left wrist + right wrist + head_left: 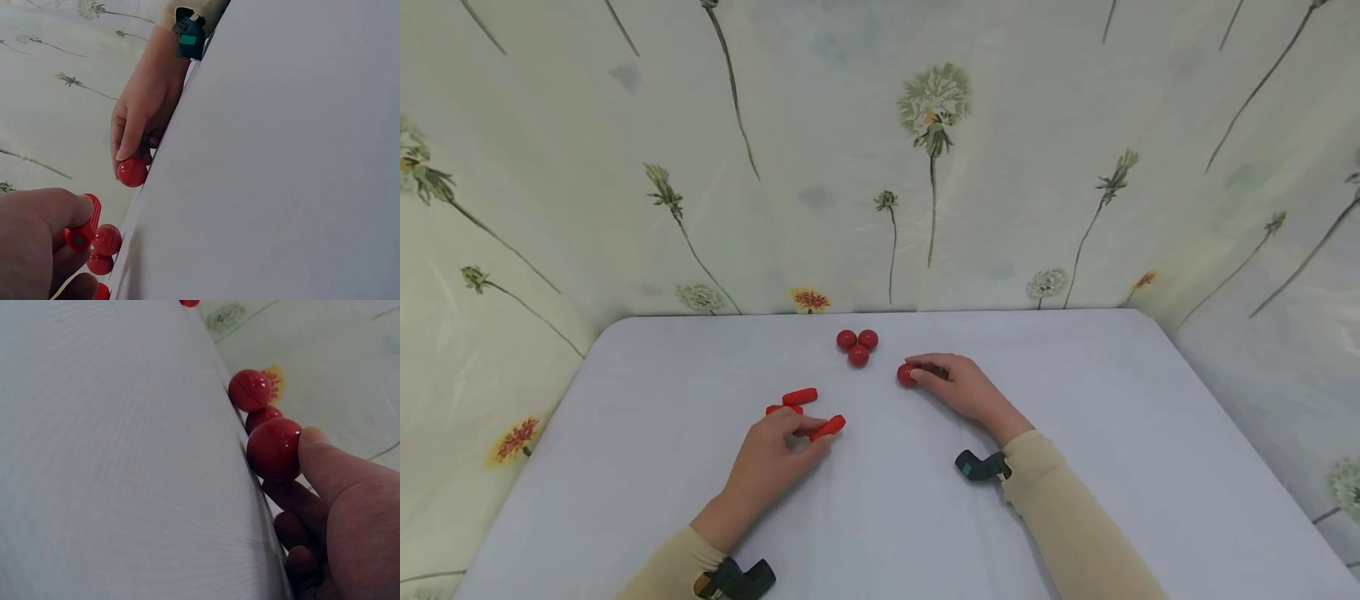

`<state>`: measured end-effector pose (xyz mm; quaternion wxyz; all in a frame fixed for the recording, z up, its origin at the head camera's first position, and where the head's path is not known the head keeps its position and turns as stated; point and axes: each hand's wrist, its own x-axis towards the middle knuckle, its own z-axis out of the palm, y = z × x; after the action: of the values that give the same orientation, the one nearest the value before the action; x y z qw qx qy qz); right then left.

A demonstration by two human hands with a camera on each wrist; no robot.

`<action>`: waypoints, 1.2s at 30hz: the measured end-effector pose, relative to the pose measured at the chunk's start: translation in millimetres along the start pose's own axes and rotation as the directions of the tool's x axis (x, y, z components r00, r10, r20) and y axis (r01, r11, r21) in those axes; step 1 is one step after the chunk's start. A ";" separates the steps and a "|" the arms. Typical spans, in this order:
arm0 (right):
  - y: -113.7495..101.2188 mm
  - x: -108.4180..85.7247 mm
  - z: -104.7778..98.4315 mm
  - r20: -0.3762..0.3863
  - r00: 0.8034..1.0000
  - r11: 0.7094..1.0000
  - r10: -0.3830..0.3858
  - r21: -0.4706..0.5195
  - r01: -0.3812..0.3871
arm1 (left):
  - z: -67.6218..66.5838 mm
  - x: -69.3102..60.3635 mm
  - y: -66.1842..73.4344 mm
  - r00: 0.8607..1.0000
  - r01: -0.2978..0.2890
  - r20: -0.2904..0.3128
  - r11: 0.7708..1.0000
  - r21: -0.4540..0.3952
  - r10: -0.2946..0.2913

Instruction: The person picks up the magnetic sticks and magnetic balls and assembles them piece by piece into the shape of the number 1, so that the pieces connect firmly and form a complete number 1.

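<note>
In the head view my left hand [767,462] pinches a short red rod [829,427] between thumb and fingers. The left wrist view shows ridges on the side of this rod [94,219] and a grey dot in its end. Two more red rods [800,396] lie by the left fingertips, one partly hidden by the hand. To the right, my right hand [966,390] holds a glossy red ball [906,375] between thumb and fingers, low at the table surface. Seen from the right wrist, the ball [275,450] has the thumb against its side.
Three red balls [858,357] sit in a tight cluster near the table's back edge, left of the right hand. A white cloth covers the table [1075,367]. Behind and beside it hangs a flower-patterned curtain [820,150]. Dark cameras [981,466] are strapped to both wrists.
</note>
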<state>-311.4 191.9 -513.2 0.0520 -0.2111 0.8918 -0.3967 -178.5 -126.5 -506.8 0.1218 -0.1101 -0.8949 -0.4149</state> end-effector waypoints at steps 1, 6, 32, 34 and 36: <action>0.5 -0.5 0.5 -0.002 1.000 1.000 -0.001 0.002 0.001 | 3.5 0.9 2.2 1.000 0.014 0.003 1.000 0.002 -0.014; 2.2 -1.9 3.2 -0.016 1.000 1.000 0.007 -0.002 -0.007 | 17.5 6.8 13.1 0.997 0.076 0.034 0.997 -0.002 -0.076; -2.1 -1.5 1.7 -0.027 1.000 1.000 -0.001 0.000 0.001 | 66.9 52.7 39.9 0.997 0.073 0.018 0.996 -0.043 -0.072; -2.5 -1.8 1.4 -0.029 1.000 1.000 -0.001 0.002 0.001 | 69.2 54.6 40.6 0.997 0.070 0.023 0.996 -0.045 -0.069; -3.0 -2.4 1.1 -0.029 1.000 1.000 0.002 0.001 -0.002 | 71.5 56.6 41.3 0.998 0.064 0.027 0.997 -0.045 -0.063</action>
<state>-308.0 190.4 -511.9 0.0395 -0.2045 0.8924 -0.4004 -228.8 -40.0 -504.5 0.0944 -0.0896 -0.8898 -0.4373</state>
